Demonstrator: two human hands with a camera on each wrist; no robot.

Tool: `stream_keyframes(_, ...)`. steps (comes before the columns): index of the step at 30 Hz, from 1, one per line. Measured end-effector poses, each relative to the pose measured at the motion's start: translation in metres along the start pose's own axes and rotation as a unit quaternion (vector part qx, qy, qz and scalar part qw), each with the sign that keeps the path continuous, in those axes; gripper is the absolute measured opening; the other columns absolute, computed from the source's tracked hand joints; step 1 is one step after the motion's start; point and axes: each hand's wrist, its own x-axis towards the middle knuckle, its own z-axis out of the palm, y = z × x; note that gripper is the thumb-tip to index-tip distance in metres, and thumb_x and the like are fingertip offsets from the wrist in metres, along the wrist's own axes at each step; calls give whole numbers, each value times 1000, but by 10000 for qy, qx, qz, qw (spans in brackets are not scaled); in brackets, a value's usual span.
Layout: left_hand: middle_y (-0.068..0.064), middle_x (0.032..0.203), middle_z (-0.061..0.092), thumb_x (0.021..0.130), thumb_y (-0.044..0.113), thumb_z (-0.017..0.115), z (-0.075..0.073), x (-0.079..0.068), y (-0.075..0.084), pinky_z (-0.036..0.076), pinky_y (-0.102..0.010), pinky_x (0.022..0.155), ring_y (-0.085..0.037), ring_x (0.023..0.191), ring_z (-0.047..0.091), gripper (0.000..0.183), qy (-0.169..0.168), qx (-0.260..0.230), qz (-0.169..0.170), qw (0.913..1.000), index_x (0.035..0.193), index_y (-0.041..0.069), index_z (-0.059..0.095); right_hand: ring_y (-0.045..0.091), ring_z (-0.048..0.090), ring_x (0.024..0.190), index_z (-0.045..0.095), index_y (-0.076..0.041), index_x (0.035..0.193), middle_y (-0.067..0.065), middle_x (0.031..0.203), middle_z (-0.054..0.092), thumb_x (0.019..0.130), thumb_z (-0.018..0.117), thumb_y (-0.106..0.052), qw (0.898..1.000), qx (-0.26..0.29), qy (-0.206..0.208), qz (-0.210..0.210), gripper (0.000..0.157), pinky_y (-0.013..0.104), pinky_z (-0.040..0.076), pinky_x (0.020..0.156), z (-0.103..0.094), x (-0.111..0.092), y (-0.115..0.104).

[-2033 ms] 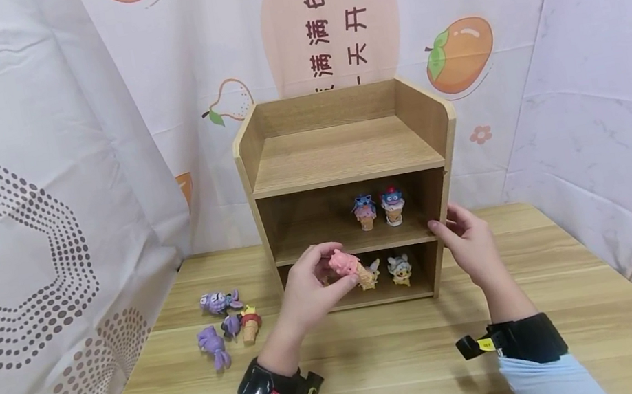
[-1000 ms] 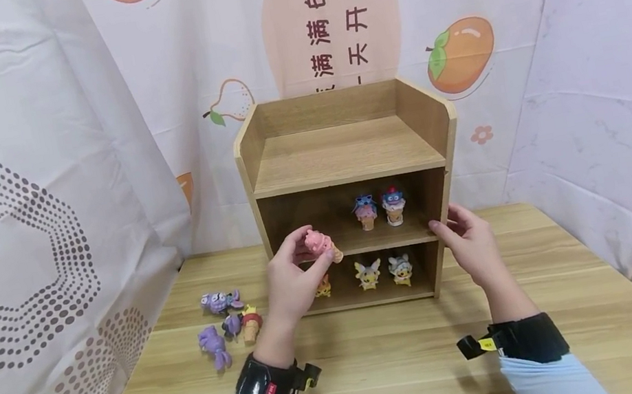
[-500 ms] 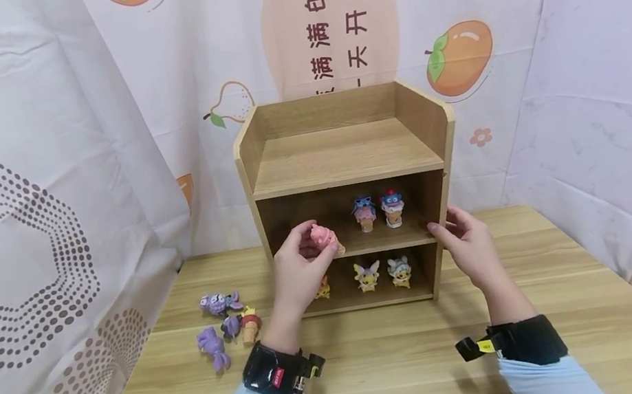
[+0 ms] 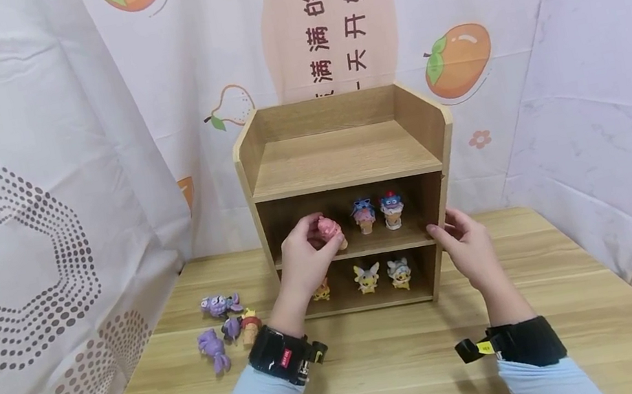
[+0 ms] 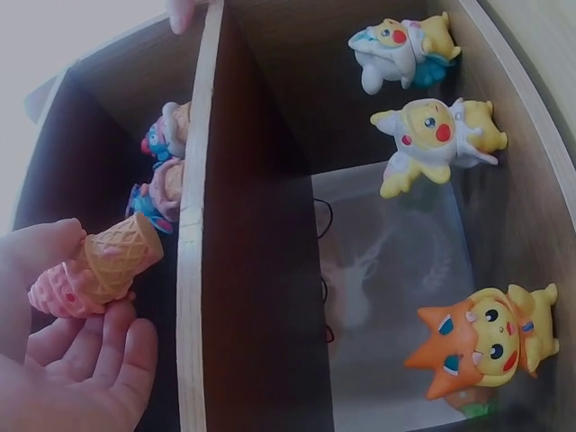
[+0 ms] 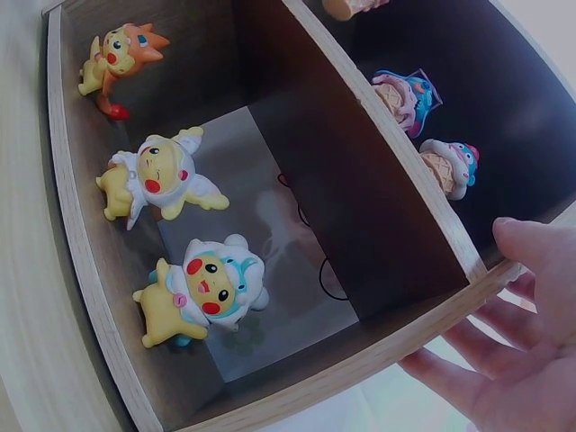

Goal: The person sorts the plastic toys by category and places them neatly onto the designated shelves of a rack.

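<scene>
My left hand (image 4: 304, 255) pinches a pink ice-cream-cone figurine (image 5: 99, 265) between thumb and fingers, cone end down, at the front of the middle compartment of a wooden shelf (image 4: 341, 159). Just right of it stand two cone figurines, a blue one with sunglasses (image 4: 365, 217) and a blue one with a red top (image 4: 392, 211). My right hand (image 4: 467, 245) grips the shelf's right side panel, thumb on its front edge and fingers around the outside. Below stand an orange-hooded yellow figurine (image 5: 481, 337), a white-eared one (image 6: 162, 175) and a white-hooded one (image 6: 202, 292).
Several figurines lie on the table left of the shelf: a purple striped one (image 4: 220, 304), a purple one (image 4: 213, 348), a small purple one (image 4: 231, 329) and a red-and-yellow cone (image 4: 250, 326). Printed curtains (image 4: 188, 30) hang behind the shelf.
My left hand has moved from in front of the lower compartment up to the middle one, turning the pink figurine more upright. My right hand keeps its hold on the side panel.
</scene>
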Motion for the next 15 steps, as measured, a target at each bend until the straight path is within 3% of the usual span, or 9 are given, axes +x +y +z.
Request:
stream_keyframes(6, -6, 99, 70, 84, 18, 83, 4, 10, 0, 58, -32, 76, -17, 86, 67, 47, -68, 461, 78, 9989, 124, 1, 67, 40, 58, 125, 54, -5, 146, 21, 138, 60, 100, 68, -27, 10000, 12, 38, -17, 52, 12, 52, 80, -1, -1, 1)
stream_keyframes(15, -7, 101, 70, 84, 21, 83, 7, 22, 0, 55, -37, 82, -20, 91, 65, 51, -276, 922, -92, 9953, 128, 2, 65, 41, 57, 126, 53, -7, 147, 21, 140, 58, 101, 67, -26, 10000, -59, -30, -42, 52, 13, 52, 81, -1, 1, 0)
